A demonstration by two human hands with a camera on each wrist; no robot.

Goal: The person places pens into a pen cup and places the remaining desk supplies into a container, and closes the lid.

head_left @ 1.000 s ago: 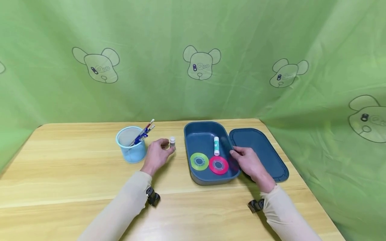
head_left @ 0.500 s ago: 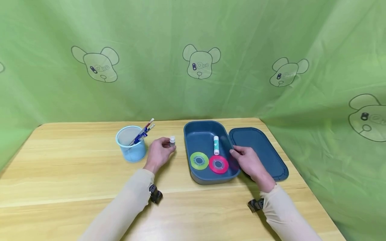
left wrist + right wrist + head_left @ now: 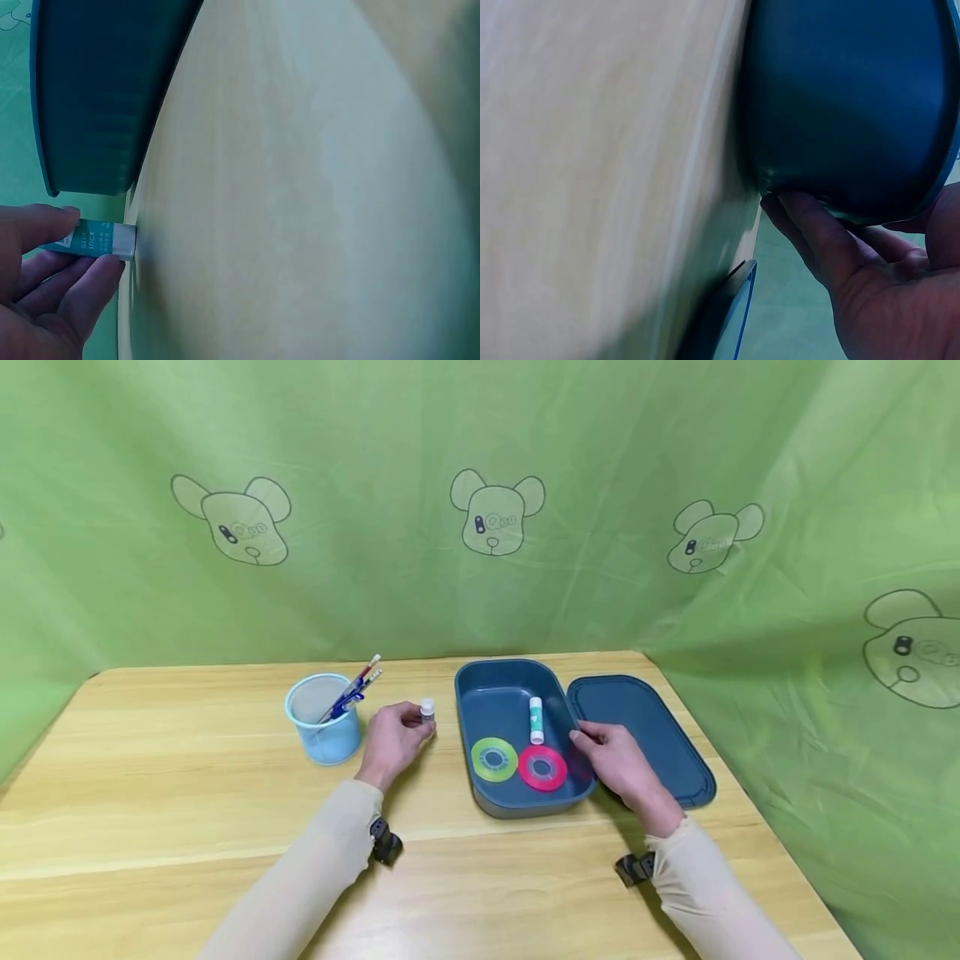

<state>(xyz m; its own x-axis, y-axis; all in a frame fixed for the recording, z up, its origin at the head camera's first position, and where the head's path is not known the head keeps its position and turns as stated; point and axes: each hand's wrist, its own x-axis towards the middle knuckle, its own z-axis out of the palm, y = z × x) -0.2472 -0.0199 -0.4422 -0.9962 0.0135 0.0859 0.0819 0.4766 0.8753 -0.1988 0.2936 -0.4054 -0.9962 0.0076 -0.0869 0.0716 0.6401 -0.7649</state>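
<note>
My left hand [image 3: 393, 742] pinches an upright glue stick [image 3: 427, 708] with a white cap, between the pencil cup and a dark blue box [image 3: 498, 706]. In the left wrist view, thumb and fingers hold the glue stick [image 3: 96, 238] by its teal label, its white end at the tabletop. My right hand [image 3: 617, 762] grips the box's right wall, thumb at the rim. Its fingers lie against the outer wall of the box [image 3: 847, 105] in the right wrist view. Inside the box lie another glue stick [image 3: 536, 720], a green ring-shaped disc [image 3: 482, 767] and a pink one [image 3: 558, 768].
To the left of my left hand stands a light blue pencil cup [image 3: 330, 743] with several pencils and pens [image 3: 352, 695] leaning out. A dark blue lid [image 3: 645, 727] lies flat to the right of the box. Green cloth [image 3: 360, 593] hangs behind the wooden table [image 3: 187, 777].
My left hand has moved slightly right and its fingers have closed on the glue stick. The right hand keeps its grip on the box, and the head view has shifted a little.
</note>
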